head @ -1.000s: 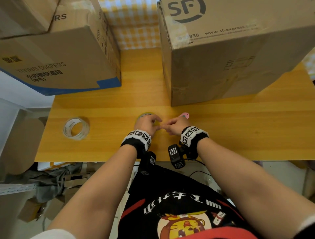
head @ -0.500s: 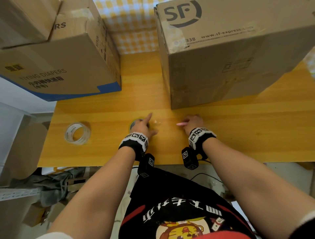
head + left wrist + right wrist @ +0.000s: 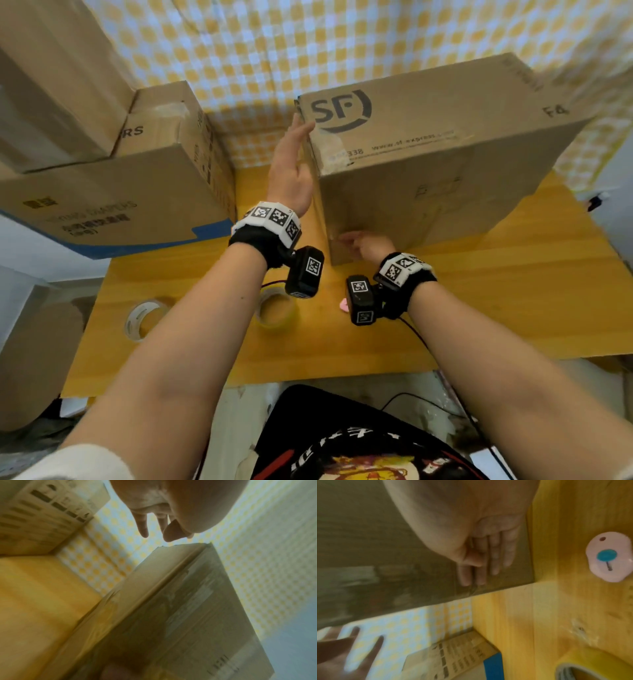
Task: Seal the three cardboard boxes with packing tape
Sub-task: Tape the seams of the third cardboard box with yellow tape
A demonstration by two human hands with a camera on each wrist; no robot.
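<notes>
The big SF cardboard box stands on the wooden table, its flaps down. My left hand is raised with straight fingers flat beside the box's upper left corner. My right hand lays straight fingers on the box's front face near its lower left edge. A yellowish tape roll lies on the table under my left wrist, also showing in the right wrist view. A diaper box sits at the left with another box stacked on it.
A pink cutter with a blue button lies on the table under my right wrist. A clear tape roll rests near the table's left front. A yellow checked cloth hangs behind the boxes.
Both hands left the table front and went up to the SF box. The left hand let go of the tape roll and the right let go of the pink cutter; both now lie on the table.
</notes>
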